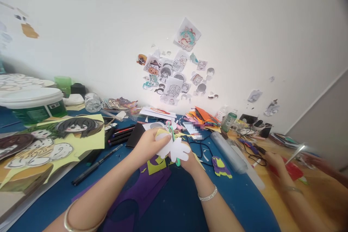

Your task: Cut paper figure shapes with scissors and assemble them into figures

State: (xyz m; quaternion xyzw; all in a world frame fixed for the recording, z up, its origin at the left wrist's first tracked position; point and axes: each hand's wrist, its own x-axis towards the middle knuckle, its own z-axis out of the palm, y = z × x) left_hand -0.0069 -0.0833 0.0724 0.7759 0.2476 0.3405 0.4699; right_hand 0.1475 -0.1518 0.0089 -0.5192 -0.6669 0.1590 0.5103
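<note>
Left hand point(153, 142) nearly closed, thumb pressed flat on a white paper cut-out point(181, 150), pinching it against the fingers beneath. Cut-out is held up above the blue table cover point(179, 199), roughly mid-bench; its right edge is lobed. Slim green tool point(178, 161) shows at the paper, one end above it and the other below. Right hand point(189, 163) is just behind the cut-out on its right side; fingers mostly hidden, so cannot tell how far they are closed or whether they grip the tool.

Below the hands: purple sheets point(152, 188), with a yellow piece point(157, 167) on them. To the right, a purple-and-yellow cut-out point(220, 167) lies flat, near a clear roll point(228, 152). To the left, a black pen point(96, 165) lies diagonally. Far right: a co-worker's hand point(275, 162), blurred, beside a red item point(295, 170).
</note>
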